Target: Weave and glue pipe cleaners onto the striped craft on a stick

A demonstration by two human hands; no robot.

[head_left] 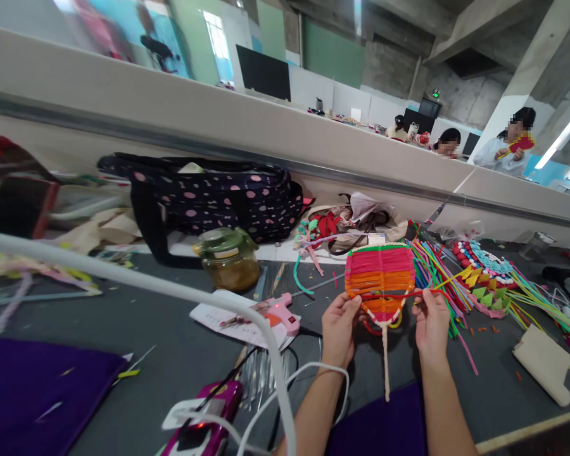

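Woven fan: pink, orange and red strips fill the woven fan (380, 278), which we hold upright above the grey table (137, 342); its pale handle (386, 367) hangs down between our wrists
Hidden parts: our forearms run off the bottom edge; a white tube (171, 288) crosses in front of the table; the fan covers part of the strip pile behind it
Left hand: our left hand (339, 329) closes its fingers on the fan's lower left rim
Right hand: our right hand (430, 320) pinches a thin red strip (394, 296) at the fan's lower right edge, fingers shut on it
Nearby: pink glue gun (280, 315) lies on a printed sheet (218, 316) just left of our left hand; loose coloured strips (437, 272) lie to the right
Writing: print on the sheet is too small for us to read; the jar (228, 258) label is unreadable too
Behind: a spotted dark bag (209, 196) lies against the wall
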